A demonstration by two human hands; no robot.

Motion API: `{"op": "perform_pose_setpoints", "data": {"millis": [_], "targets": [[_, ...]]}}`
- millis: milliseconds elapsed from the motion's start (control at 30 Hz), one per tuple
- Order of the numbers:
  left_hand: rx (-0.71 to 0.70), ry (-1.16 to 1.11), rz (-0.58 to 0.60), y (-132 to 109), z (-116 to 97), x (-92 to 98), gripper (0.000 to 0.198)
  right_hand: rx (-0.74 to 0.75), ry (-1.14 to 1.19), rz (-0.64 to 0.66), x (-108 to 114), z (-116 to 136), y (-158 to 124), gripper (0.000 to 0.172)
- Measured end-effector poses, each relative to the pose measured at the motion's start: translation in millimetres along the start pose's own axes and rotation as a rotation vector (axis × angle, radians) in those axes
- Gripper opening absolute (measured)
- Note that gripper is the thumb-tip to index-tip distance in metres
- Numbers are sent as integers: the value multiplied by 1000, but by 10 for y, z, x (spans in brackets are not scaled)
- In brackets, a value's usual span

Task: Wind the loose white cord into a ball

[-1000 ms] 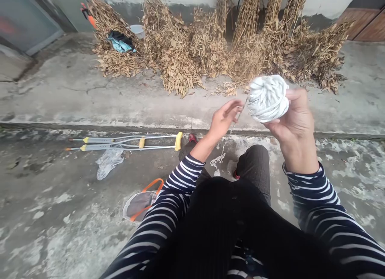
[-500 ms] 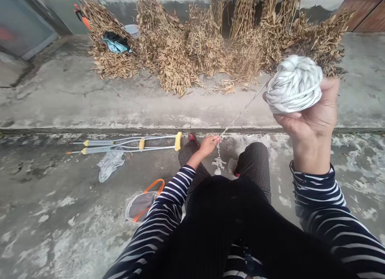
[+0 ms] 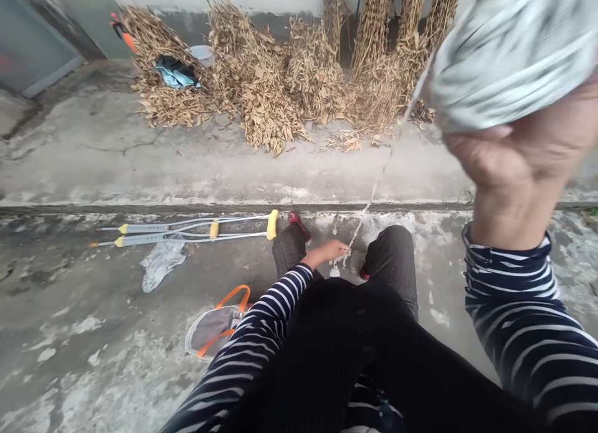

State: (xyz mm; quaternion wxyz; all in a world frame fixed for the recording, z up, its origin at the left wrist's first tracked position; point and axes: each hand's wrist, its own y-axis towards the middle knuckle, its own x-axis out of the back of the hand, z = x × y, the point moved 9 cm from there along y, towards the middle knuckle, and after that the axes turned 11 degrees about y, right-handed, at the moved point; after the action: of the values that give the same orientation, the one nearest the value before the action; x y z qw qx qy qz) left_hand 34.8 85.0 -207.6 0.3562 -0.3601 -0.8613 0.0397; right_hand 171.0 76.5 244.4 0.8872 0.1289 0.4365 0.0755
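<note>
My right hand (image 3: pixel 523 146) is raised close to the camera at the upper right, closed around a large wound ball of white yarn (image 3: pixel 514 59). The ball is blurred and runs off the top edge of the view. A taut yarn strand (image 3: pixel 374 190) slants from the ball down to my left hand (image 3: pixel 334 250), which pinches it low between my knees. Below my left fingers a small tangle of loose yarn (image 3: pixel 335 271) hangs near the ground; part of it is hidden by the hand.
Crutches (image 3: pixel 196 232) lie on the concrete at the left, beside a crumpled clear plastic bag (image 3: pixel 161 261). A mesh bag with orange handles (image 3: pixel 210 333) sits by my left arm. Beyond the low step (image 3: pixel 210 177), dried plant bundles (image 3: pixel 266 90) lean along the wall.
My right hand has lifted the yarn ball up, rightward and nearer the camera. My left hand has dropped lower with the strand, and the strand between them is longer.
</note>
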Motion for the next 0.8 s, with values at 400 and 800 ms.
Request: {"op": "perform_pose_setpoints", "data": {"millis": [400, 800], "targets": [[-439, -796, -505, -291, -1513, 1566, 51, -349, -166, -130, 1065, -1060, -186, 50], [-280, -697, -492, -96, -899, 1584, 25, -530, -152, -349, 1656, -1421, -531, 39]]}}
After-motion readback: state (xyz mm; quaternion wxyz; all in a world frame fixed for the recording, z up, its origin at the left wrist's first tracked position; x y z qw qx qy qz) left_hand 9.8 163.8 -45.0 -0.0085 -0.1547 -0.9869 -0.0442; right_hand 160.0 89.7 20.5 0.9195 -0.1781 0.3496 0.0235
